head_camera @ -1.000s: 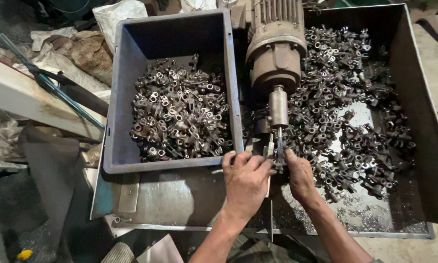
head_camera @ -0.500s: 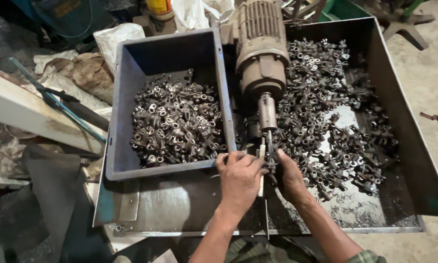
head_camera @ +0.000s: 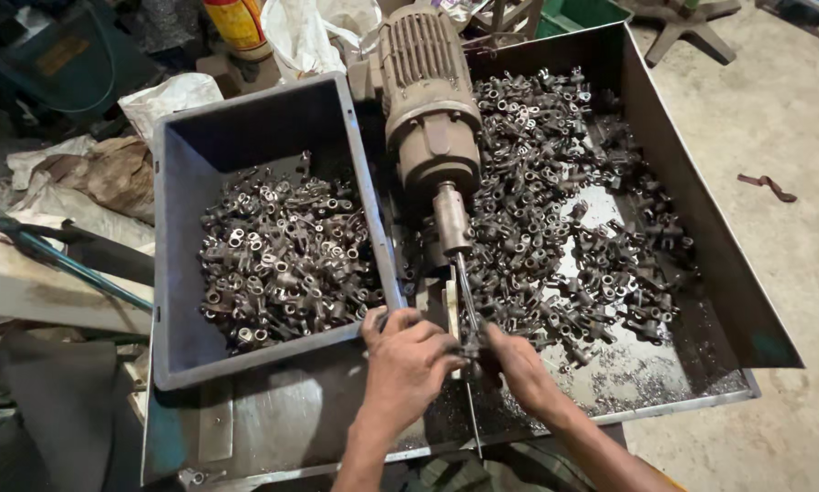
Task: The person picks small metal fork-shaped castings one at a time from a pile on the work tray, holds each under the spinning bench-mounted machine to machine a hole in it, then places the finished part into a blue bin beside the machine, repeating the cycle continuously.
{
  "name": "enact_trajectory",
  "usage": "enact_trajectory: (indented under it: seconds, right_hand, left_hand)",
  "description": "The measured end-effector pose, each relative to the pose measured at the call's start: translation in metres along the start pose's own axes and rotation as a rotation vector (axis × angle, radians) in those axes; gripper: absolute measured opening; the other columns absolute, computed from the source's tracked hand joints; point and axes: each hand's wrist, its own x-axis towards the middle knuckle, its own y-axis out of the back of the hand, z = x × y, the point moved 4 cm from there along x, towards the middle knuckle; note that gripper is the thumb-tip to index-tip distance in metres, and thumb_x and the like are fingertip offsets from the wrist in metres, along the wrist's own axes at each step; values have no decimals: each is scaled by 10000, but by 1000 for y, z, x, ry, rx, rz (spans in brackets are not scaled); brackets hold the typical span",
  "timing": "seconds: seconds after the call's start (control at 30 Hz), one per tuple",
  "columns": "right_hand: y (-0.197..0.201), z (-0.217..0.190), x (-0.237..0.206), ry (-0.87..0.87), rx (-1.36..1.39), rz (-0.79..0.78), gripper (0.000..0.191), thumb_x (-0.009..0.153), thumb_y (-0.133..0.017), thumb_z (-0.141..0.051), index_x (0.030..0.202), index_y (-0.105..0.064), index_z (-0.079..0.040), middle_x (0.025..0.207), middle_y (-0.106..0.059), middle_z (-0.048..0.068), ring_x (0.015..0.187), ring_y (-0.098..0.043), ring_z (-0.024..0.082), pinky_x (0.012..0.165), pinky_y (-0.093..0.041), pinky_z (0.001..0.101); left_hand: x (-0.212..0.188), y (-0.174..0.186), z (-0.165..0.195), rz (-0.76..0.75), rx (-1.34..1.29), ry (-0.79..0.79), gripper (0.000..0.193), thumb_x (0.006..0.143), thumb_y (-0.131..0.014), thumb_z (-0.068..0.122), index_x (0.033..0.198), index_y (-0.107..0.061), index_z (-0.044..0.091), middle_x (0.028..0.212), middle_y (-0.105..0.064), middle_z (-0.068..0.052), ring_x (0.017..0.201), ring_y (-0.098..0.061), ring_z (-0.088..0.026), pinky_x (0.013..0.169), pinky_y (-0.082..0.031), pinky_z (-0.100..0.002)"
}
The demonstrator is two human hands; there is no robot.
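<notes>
My left hand [head_camera: 407, 364] and my right hand [head_camera: 517, 363] meet at the tip of a thin rod [head_camera: 465, 290] that sticks out of a brown electric motor [head_camera: 427, 100]. Both are closed around a small dark metal part [head_camera: 471, 350] held against the rod's end; most of the part is hidden by my fingers. Left of my hands stands a grey plastic bin [head_camera: 174, 255] holding a heap of small metal fittings [head_camera: 286, 255]. To the right, a large metal tray [head_camera: 728, 282] carries many more loose fittings [head_camera: 564, 219].
A second thin rod [head_camera: 474, 424] runs toward me under my hands. Crumpled sacks and cloth [head_camera: 108, 173] and a blue-green bar [head_camera: 72, 264] lie at the left. A yellow container [head_camera: 238, 23] stands at the back. Bare concrete floor [head_camera: 792, 137] lies on the right.
The view has shifted, so the motor, bin and tray sit higher and further right in frame. My two hands stay together at the rod's tip.
</notes>
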Motion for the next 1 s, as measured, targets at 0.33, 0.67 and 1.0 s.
enact_trajectory:
  seconds: [0.33, 0.67, 1.0]
  right_hand:
    - [71, -49, 9, 341, -795, 398, 273, 877, -708, -216, 1133, -728, -125, 1082, -682, 114, 900, -691, 261, 739, -603, 388]
    - [70, -54, 24, 445, -1121, 192, 289, 839, -726, -177, 1112, -699, -89, 1033, -674, 98, 982, -669, 305, 851, -547, 394]
    - [42, -69, -25, 495, -690, 110, 213, 839, -752, -170, 1047, -787, -140, 1051, -746, 51, 940, -742, 179, 794, -629, 302]
  left_hand:
    - [-31, -6, -65, 752, -1431, 427, 194, 938, -753, 194, 1064, -786, 49, 1053, -773, -80, 1010, -677, -203, 1010, -483, -407]
    - [-12, 7, -25, 219, -198, 178, 409, 848, -816, 384, 1161, -770, 124, 1161, -737, -46, 1208, -606, -234, 1158, -380, -455]
    - [-3, -3, -11, -14, 56, 34, 690, 656, -841, 577, 1156, -742, 111, 1171, -694, -46, 1263, -505, -264, 1103, -209, -524]
